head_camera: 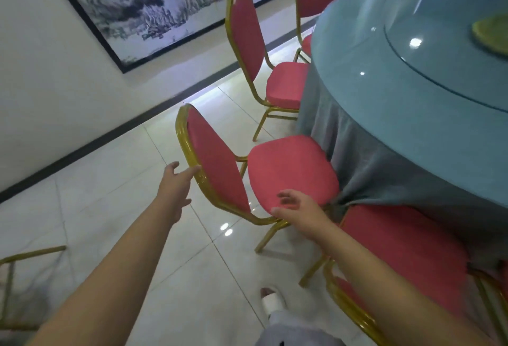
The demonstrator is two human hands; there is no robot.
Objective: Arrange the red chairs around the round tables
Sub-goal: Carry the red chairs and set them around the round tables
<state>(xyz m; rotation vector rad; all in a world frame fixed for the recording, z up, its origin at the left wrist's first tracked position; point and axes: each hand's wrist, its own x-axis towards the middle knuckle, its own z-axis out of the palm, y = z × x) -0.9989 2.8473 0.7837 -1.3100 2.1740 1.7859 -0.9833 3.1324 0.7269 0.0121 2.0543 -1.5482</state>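
Reaching for red chair (pixel 291 169) sitting skewed beside round table (pixel 412 92), seat against tablecloth (pixel 371 158). Left hand (pixel 176 183) flat-fingered on gold backrest frame (pixel 182 139); right hand (pixel 299 211) loose at seat edge, gripping nothing, likely to square it up.

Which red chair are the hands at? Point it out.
The second-nearest red chair: left hand touches its gold backrest frame, right hand is by its seat edge.

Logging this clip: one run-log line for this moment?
left hand open at red chair backrest; right hand open by seat; round table beside
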